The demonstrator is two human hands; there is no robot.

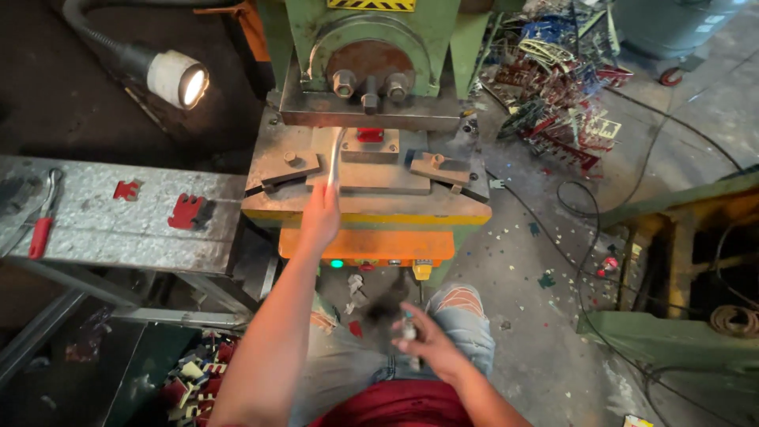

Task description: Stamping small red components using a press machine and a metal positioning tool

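My left hand (320, 215) reaches forward over the bed of a green and yellow press machine (371, 119). It grips a thin curved metal rod (337, 158) whose far end points at the red die piece (369, 135) under the ram. My right hand (423, 340) hovers low over my lap, blurred by motion. It pinches a small pale piece (409, 326) between its fingers. Two metal clamp plates (439, 168) lie on the press bed on either side of the die.
A lit lamp on a flexible neck (178, 77) hangs at the left. A metal side table (103, 221) carries red stamped pieces and a red-handled tool (41, 229). Punched scrap sheets (561, 87) pile at the right, with cables across the floor. A bin of small pieces (194, 379) sits below left.
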